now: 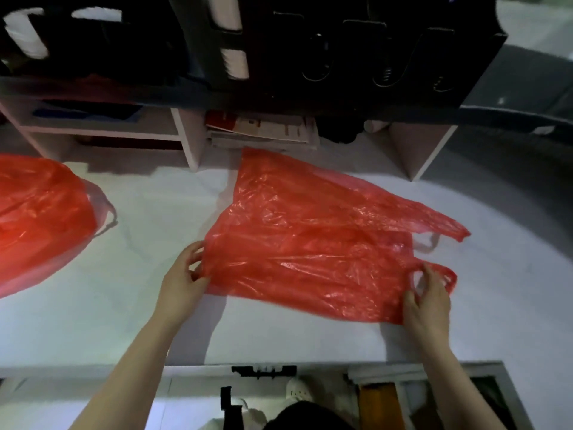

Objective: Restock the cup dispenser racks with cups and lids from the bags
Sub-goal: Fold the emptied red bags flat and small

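Bag (310, 243) looks flat and empty, spread on the white counter (124, 305) between both hands. Thin red plastic, super light and floppy, probably a bit slippery, so I'd say grab it by an edge or a handle loop. Left hand (183, 280) is pinching the bottom edge with fingers curled. Right hand (426, 299) has thumb and fingers closed on the near handle loop. A fuller red bag (40, 218) sits well off past the left hand, and the dispenser rack (310, 51) is up beyond both hands.
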`<state>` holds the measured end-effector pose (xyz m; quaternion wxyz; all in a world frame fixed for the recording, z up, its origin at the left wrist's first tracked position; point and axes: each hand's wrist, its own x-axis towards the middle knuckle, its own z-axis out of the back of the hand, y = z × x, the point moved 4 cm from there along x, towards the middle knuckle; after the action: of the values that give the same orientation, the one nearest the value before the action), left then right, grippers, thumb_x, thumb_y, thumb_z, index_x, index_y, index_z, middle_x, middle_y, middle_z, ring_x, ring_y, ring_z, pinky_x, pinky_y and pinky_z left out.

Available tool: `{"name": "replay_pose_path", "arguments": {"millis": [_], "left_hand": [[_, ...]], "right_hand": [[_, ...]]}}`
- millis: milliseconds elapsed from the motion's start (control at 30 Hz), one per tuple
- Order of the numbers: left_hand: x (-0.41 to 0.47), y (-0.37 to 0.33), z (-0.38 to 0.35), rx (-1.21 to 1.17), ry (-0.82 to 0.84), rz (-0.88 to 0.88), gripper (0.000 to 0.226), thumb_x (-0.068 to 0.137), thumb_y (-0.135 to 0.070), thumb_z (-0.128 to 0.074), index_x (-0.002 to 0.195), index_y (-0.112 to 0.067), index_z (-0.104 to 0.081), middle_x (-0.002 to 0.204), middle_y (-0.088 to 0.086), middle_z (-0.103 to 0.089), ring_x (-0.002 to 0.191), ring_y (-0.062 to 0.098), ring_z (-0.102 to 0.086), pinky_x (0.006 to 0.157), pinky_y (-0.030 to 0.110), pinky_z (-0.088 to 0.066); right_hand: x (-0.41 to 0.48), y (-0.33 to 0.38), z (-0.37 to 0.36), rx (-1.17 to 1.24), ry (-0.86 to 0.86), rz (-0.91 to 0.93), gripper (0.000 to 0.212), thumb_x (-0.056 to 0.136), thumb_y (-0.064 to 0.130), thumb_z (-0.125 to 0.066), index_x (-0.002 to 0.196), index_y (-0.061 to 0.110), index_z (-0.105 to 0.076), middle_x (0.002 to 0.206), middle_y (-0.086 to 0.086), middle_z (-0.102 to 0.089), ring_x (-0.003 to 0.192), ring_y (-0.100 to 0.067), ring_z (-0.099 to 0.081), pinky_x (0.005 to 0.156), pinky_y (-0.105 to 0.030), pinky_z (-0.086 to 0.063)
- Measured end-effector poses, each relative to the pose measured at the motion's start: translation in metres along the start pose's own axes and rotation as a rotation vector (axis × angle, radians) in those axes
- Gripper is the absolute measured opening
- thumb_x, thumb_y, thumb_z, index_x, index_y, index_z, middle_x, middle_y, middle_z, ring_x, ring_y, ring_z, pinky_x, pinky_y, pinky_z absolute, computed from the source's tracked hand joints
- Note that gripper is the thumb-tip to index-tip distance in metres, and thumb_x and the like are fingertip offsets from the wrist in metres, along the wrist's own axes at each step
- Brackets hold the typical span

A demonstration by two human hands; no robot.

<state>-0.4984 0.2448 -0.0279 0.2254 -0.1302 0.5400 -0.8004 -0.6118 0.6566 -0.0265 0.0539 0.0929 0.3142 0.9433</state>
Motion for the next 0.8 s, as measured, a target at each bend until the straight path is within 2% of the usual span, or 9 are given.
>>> {"name": "replay_pose_path", "arguments": {"millis": [100,233,300,367,467,600,700,767,800], "left_hand": [[0.007,0.006,0.002,-0.009,-0.095,0.061,0.060,0.079,0.008,-0.053,0.117,-0.038,-0.051,0.100,-0.005,-0.067,0.079,0.015,-0.068,0.066,0.028,-0.051],[0.013,0.012,0.017,0.082,-0.236,0.048,0.054,0.078,0.005,-0.053,0.121,-0.028,-0.051,0.111,-0.004,-0.062,0.072,0.018,-0.062,0.073,0.034,-0.046],[0.015,0.008,0.022,0.145,-0.283,-0.011,0.055,0.071,-0.002,-0.048,0.120,-0.026,-0.053,0.110,-0.007,-0.059,0.070,0.022,-0.057,0.075,0.034,-0.042],[0.017,0.006,0.024,0.142,-0.330,-0.031,0.059,0.061,-0.010,-0.039,0.116,-0.025,-0.054,0.103,-0.008,-0.058,0.073,0.022,-0.054,0.075,0.032,-0.039],[0.024,0.001,0.021,0.138,-0.330,-0.048,0.058,0.063,-0.004,-0.038,0.116,-0.023,-0.053,0.105,0.001,-0.061,0.078,0.026,-0.056,0.075,0.035,-0.041],[0.036,0.002,0.019,0.224,-0.213,-0.136,0.056,0.074,0.011,-0.044,0.117,-0.022,-0.056,0.132,0.005,-0.053,0.106,0.034,-0.058,0.096,0.043,-0.044],[0.031,0.007,0.011,0.243,-0.147,-0.175,0.048,0.077,0.009,-0.055,0.109,-0.025,-0.063,0.134,0.004,-0.050,0.108,0.031,-0.057,0.097,0.023,-0.041],[0.026,0.012,0.004,0.252,-0.098,-0.181,0.041,0.078,0.007,-0.062,0.105,-0.023,-0.067,0.134,0.004,-0.050,0.112,0.026,-0.055,0.087,0.003,-0.034],[0.025,0.014,0.001,0.266,-0.076,-0.190,0.039,0.078,0.005,-0.065,0.104,-0.024,-0.068,0.134,0.003,-0.050,0.115,0.023,-0.053,0.085,-0.001,-0.032]], "right_hand": [[0.002,-0.008,0.008,-0.089,-0.049,-0.088,0.045,0.094,0.020,-0.050,0.137,0.012,-0.042,0.129,-0.017,-0.055,0.114,-0.039,-0.053,0.093,-0.049,-0.045],[0.011,-0.025,0.018,-0.334,0.032,-0.242,0.051,0.087,0.032,-0.054,0.131,0.007,-0.048,0.143,-0.017,-0.042,0.125,-0.038,-0.041,0.095,-0.051,-0.040],[0.013,-0.028,0.024,-0.354,0.051,-0.270,0.053,0.084,0.037,-0.059,0.127,0.006,-0.053,0.151,-0.013,-0.034,0.128,-0.036,-0.037,0.097,-0.050,-0.040],[0.016,-0.024,0.030,-0.269,-0.007,-0.198,0.050,0.084,0.034,-0.062,0.127,0.009,-0.055,0.148,-0.010,-0.040,0.125,-0.036,-0.042,0.095,-0.046,-0.044],[0.024,-0.019,0.044,-0.108,-0.103,-0.152,0.037,0.086,0.029,-0.065,0.116,0.007,-0.063,0.121,-0.011,-0.064,0.105,-0.033,-0.060,0.080,-0.034,-0.046],[0.016,-0.024,0.061,0.158,-0.107,-0.289,0.024,0.085,0.037,-0.066,0.092,0.016,-0.073,0.089,-0.002,-0.072,0.086,-0.021,-0.064,0.069,-0.029,-0.044],[0.001,-0.006,0.060,0.088,-0.191,-0.183,0.021,0.080,0.032,-0.070,0.072,0.015,-0.059,0.068,0.006,-0.061,0.072,-0.023,-0.060,0.057,-0.027,-0.037],[-0.006,0.020,0.043,-0.020,-0.142,0.020,0.022,0.076,0.024,-0.076,0.090,0.016,-0.062,0.089,0.001,-0.063,0.088,-0.022,-0.058,0.073,-0.029,-0.044],[-0.010,0.034,0.030,-0.112,-0.089,0.131,0.036,0.073,0.021,-0.079,0.105,0.016,-0.063,0.107,-0.005,-0.063,0.102,-0.024,-0.054,0.087,-0.034,-0.045]]}}
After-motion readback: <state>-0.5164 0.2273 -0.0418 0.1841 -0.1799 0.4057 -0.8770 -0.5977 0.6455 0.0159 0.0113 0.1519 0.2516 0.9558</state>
